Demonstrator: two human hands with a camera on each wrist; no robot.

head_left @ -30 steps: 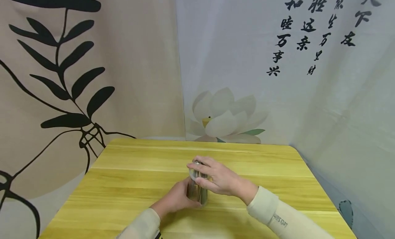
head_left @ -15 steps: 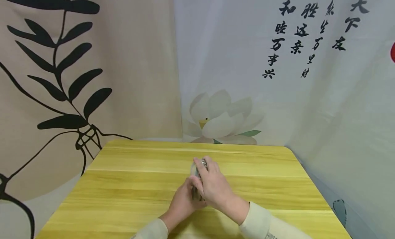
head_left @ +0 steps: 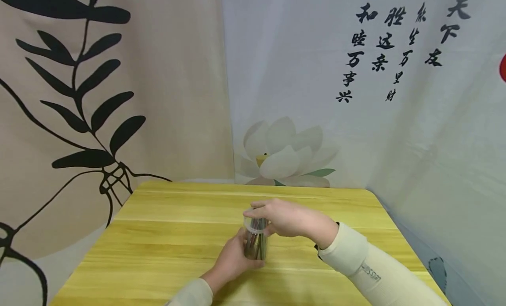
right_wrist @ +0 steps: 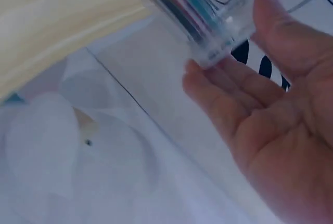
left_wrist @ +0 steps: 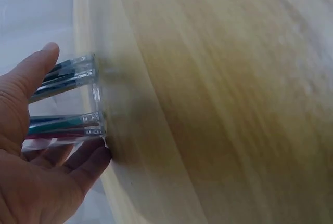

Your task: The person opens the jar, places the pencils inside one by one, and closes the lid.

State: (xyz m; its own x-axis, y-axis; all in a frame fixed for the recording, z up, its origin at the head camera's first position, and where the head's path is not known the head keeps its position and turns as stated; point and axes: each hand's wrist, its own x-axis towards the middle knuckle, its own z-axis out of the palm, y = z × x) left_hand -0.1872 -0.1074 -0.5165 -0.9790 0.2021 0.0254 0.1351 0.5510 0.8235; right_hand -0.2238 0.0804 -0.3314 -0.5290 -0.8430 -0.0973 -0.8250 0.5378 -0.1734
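Observation:
A clear plastic cylinder [head_left: 254, 249] stands upright on the wooden table, with several thin coloured pens [left_wrist: 65, 123] inside. My left hand [head_left: 232, 258] grips its lower part from the left, thumb on the near side and fingers round the far side. Over the top comes my right hand [head_left: 290, 218], its thumb and fingers round the clear lid [right_wrist: 231, 29] at the upper end. In the left wrist view the pens' clear ends point down toward the tabletop, with the left fingertips close to the wood. Part of the lid is hidden behind the right fingers in the head view.
The yellow wooden table [head_left: 178, 227] spreads on all sides of the hands, with rounded far corners. Behind it hangs a cloth backdrop [head_left: 189, 99] printed with dark leaves, a lotus flower and black characters.
My right hand has swung round at the top of the cylinder, first nearer with its wrist low, now back out to the right with the wrist raised. The left hand keeps its hold.

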